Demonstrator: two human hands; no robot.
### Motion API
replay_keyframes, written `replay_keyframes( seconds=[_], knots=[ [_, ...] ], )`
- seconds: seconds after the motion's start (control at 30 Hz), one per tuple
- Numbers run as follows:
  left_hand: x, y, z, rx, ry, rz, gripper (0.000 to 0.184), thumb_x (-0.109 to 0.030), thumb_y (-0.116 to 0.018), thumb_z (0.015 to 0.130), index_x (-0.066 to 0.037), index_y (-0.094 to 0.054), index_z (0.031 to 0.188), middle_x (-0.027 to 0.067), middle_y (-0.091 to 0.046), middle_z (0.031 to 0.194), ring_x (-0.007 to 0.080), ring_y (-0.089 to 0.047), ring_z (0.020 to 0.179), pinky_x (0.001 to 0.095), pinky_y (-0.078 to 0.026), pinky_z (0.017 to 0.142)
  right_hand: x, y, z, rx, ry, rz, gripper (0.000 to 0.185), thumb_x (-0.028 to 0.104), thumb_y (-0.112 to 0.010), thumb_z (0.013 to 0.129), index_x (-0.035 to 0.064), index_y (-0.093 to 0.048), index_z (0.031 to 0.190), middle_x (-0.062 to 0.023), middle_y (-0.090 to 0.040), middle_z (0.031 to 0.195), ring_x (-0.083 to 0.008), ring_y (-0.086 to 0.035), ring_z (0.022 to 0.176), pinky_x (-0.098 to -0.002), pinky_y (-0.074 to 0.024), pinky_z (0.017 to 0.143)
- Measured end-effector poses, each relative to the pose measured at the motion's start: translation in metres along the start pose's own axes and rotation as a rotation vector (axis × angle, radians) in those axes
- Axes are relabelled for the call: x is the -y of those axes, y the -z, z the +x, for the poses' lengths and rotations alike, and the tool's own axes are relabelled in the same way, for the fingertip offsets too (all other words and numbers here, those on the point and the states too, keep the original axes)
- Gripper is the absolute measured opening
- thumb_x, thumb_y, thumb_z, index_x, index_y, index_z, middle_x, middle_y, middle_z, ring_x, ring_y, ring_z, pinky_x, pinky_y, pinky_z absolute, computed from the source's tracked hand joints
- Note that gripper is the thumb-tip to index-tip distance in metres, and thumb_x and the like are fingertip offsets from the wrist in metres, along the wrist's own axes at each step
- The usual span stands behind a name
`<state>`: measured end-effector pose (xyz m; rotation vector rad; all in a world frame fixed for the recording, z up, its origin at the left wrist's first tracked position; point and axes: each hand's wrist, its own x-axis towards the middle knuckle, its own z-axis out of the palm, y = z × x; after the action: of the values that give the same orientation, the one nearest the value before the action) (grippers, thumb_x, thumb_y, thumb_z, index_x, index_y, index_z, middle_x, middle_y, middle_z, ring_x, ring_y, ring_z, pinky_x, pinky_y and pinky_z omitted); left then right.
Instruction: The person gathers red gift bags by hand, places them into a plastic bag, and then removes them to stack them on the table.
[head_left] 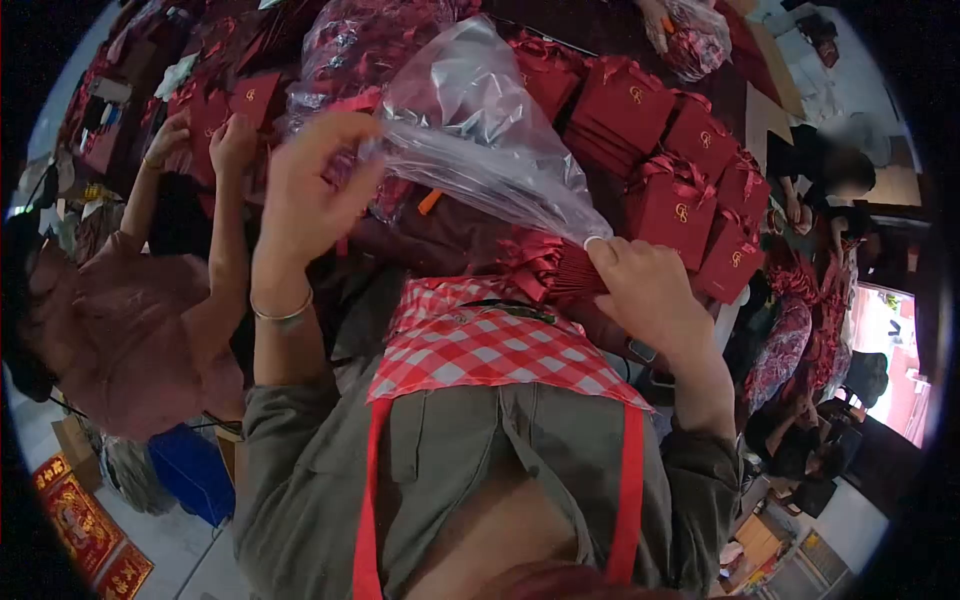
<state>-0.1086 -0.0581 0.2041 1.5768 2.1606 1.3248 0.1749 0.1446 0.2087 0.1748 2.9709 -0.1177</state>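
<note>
A large clear plastic bag [478, 95] is stretched across the middle of the head view, its gathered edge running down to the right. My right hand [652, 290] is closed on that lower right end, thumb and fingers pinching the film. Beside the bag's left edge, my left hand [318, 190] is raised and slightly smeared by motion. Its thumb and fingers are apart, and I see nothing held between them. Below the bag, near my right hand, stands a packed row of dark red paper bags [545, 268] with red ribbons.
Red gift bags with gold lettering [632, 97] are stacked at the right of the table. A filled plastic bag [345, 45] lies behind. At left, a co-worker's hands [232, 145] are on a red bag. Another person's hand [657, 22] is at the far side.
</note>
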Motion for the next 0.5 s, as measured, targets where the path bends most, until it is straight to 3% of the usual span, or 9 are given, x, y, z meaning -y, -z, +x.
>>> replay_keyframes(
  seconds=[0.03, 0.1, 0.2, 0.27, 0.3, 0.33, 0.37, 0.43, 0.5],
  knots=[
    [-0.011, -0.015, -0.001, 0.135, -0.134, -0.023, 0.026, -0.005, -0.066, 0.079, 0.0, -0.06, 0.104, 0.0137, -0.063, 0.1, 0.0282, -0.062, 0.092, 0.0368, -0.048, 0.083, 0.0, 0.0, 0.001, -0.014, 0.013, 0.007, 0.039, 0.014, -0.068, 0.064, 0.0056, -0.051, 0.098, -0.0107, -0.06, 0.08, -0.028, -0.062, 0.071, -0.0393, -0.0498, 0.059],
    [-0.009, -0.063, -0.001, 0.419, -0.181, -0.056, 0.022, -0.004, -0.062, 0.081, -0.001, -0.061, 0.103, 0.0145, -0.064, 0.098, 0.0301, -0.062, 0.092, 0.0351, -0.048, 0.082, 0.003, 0.002, 0.004, -0.028, 0.033, 0.006, 0.038, 0.013, -0.068, 0.064, 0.0059, -0.051, 0.097, -0.0104, -0.06, 0.08, -0.0274, -0.062, 0.07, -0.039, -0.0495, 0.058],
    [0.015, -0.129, -0.004, 0.341, -0.252, -0.154, 0.021, -0.006, -0.061, 0.083, -0.002, -0.061, 0.104, 0.0153, -0.064, 0.097, 0.0316, -0.062, 0.09, 0.0353, -0.049, 0.08, 0.011, 0.003, 0.005, 0.052, 0.022, -0.014, 0.049, 0.018, -0.076, 0.06, 0.0067, -0.05, 0.1, -0.0087, -0.059, 0.083, -0.0266, -0.061, 0.079, -0.0385, -0.049, 0.065],
    [0.02, -0.148, 0.001, 0.256, -0.077, -0.232, 0.021, -0.01, -0.058, 0.086, -0.003, -0.06, 0.107, 0.0156, -0.064, 0.094, 0.0337, -0.062, 0.086, 0.0381, -0.05, 0.076, 0.013, -0.006, 0.004, 0.003, 0.068, -0.038, 0.051, 0.019, -0.077, 0.058, 0.007, -0.05, 0.099, -0.0085, -0.059, 0.083, -0.0256, -0.061, 0.078, -0.0375, -0.0489, 0.064],
    [0.019, -0.151, 0.006, 0.348, 0.049, -0.223, 0.026, -0.019, -0.055, 0.089, -0.003, -0.059, 0.11, 0.0184, -0.064, 0.093, 0.0358, -0.063, 0.083, 0.0418, -0.05, 0.074, 0.014, -0.006, 0.005, 0.0, 0.057, -0.039, 0.051, 0.019, -0.077, 0.058, 0.007, -0.05, 0.099, -0.0085, -0.059, 0.083, -0.0256, -0.061, 0.078, -0.0375, -0.0489, 0.064],
    [0.017, -0.157, 0.011, 0.355, 0.042, -0.224, 0.026, -0.019, -0.055, 0.089, -0.003, -0.059, 0.11, 0.0184, -0.064, 0.093, 0.0358, -0.063, 0.083, 0.0418, -0.05, 0.074, 0.015, -0.005, 0.007, -0.014, 0.096, -0.078, 0.04, 0.017, -0.069, 0.064, 0.0071, -0.053, 0.099, -0.0075, -0.059, 0.08, -0.0239, -0.061, 0.073, -0.0365, -0.0483, 0.06],
    [0.017, -0.164, 0.016, 0.455, 0.049, 0.008, 0.033, -0.026, -0.054, 0.088, -0.006, -0.058, 0.114, 0.0188, -0.065, 0.09, 0.0358, -0.063, 0.083, 0.0436, -0.05, 0.073, 0.017, -0.005, 0.008, -0.027, 0.137, -0.118, 0.031, 0.016, -0.061, 0.07, 0.0073, -0.055, 0.099, -0.0064, -0.06, 0.077, -0.0223, -0.061, 0.068, -0.0355, -0.0478, 0.056],
    [0.029, -0.181, 0.029, 0.564, 0.075, 0.388, 0.047, -0.035, -0.053, 0.085, -0.012, -0.05, 0.126, 0.0209, -0.065, 0.088, 0.0363, -0.063, 0.082, 0.0465, -0.05, 0.074, 0.022, -0.005, 0.01, -0.056, 0.139, -0.129, 0.031, 0.016, -0.062, 0.07, 0.0072, -0.055, 0.099, -0.0065, -0.06, 0.077, -0.0221, -0.061, 0.068, -0.035, -0.0479, 0.056],
    [0.048, -0.191, 0.043, 0.457, 0.121, 0.39, 0.046, -0.033, -0.054, 0.085, -0.008, -0.052, 0.123, 0.0219, -0.064, 0.089, 0.0382, -0.062, 0.081, 0.0475, -0.049, 0.072, 0.026, -0.008, 0.009, -0.034, 0.135, -0.158, 0.032, 0.019, -0.063, 0.069, 0.0065, -0.055, 0.098, -0.0072, -0.06, 0.077, -0.0223, -0.061, 0.069, -0.0343, -0.0484, 0.057]
  ],
)
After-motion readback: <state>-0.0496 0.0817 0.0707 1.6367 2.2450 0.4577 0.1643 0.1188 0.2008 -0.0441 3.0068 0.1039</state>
